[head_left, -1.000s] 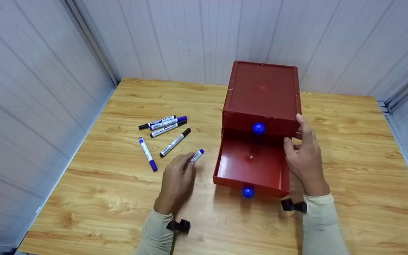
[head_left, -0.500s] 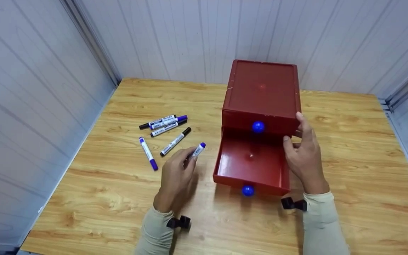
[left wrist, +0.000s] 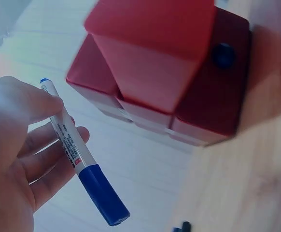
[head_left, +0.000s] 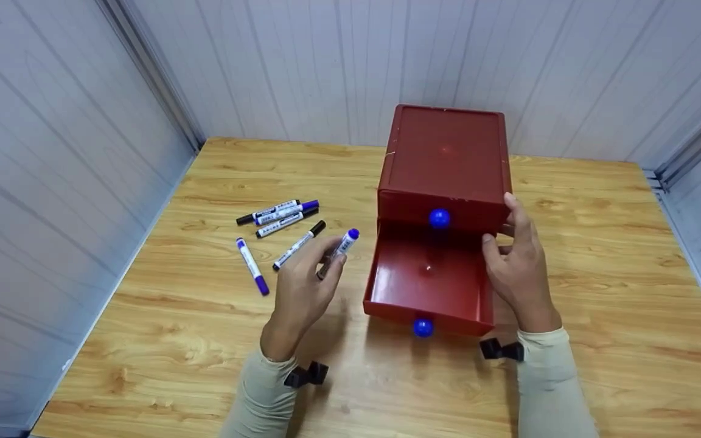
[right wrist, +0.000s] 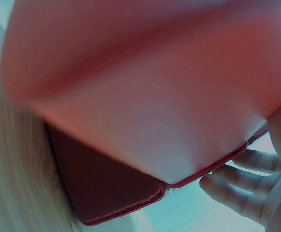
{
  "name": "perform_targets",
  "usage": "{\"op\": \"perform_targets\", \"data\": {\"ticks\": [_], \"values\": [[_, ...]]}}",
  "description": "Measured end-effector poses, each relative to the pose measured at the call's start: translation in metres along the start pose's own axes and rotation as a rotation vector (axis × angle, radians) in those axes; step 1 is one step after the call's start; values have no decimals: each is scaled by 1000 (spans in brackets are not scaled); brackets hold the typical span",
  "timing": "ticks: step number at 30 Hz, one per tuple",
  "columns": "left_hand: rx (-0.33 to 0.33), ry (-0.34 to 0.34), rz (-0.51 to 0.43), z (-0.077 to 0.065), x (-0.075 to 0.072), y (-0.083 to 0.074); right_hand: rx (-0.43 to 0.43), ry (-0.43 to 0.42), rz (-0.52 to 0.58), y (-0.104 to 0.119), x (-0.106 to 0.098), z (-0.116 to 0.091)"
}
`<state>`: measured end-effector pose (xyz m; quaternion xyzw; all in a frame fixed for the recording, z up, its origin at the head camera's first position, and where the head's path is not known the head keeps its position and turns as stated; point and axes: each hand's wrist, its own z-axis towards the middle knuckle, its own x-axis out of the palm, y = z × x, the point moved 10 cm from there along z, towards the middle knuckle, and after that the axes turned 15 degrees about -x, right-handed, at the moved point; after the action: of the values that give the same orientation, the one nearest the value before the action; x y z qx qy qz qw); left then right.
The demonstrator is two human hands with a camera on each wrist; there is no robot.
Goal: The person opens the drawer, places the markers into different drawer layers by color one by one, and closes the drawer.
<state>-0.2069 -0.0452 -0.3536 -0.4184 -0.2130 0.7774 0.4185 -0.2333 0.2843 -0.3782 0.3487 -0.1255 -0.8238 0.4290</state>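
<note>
My left hand point(head_left: 303, 286) pinches a whiteboard marker point(head_left: 347, 242) between thumb and fingers, raised over the table to the left of a red drawer cabinet point(head_left: 446, 155). In the left wrist view, this marker point(left wrist: 77, 140) shows a white barrel and a long blue cap. The cabinet's middle drawer point(head_left: 426, 286) is pulled out, and its visible floor is bare. Above it, the top drawer with a blue knob point(head_left: 440, 218) is pushed in. My right hand point(head_left: 518, 271) rests against the cabinet's right side, thumb near the front edge, fingers point(right wrist: 242, 191) stretched along it.
Several markers point(head_left: 283, 213) with black or blue caps lie on the wooden table point(head_left: 180, 365) left of the cabinet. One blue-capped marker point(head_left: 252, 266) lies apart from them. Pale panel walls point(head_left: 289, 67) stand behind and at both sides. The bottom drawer point(left wrist: 227, 87) is in.
My left hand has lifted the marker up from the table and moved it slightly away from me, tilting it more upright. The right hand and the pulled-out drawer have stayed in place.
</note>
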Motion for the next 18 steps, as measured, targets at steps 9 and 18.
{"op": "perform_targets", "data": {"ticks": [9, 18], "values": [[39, -2, -117, 7, -2, -22, -12, 8, 7, 1, 2, 2], [123, -23, -218, 12, -7, -48, -1, -3, 13, 1, 0, 1]]}}
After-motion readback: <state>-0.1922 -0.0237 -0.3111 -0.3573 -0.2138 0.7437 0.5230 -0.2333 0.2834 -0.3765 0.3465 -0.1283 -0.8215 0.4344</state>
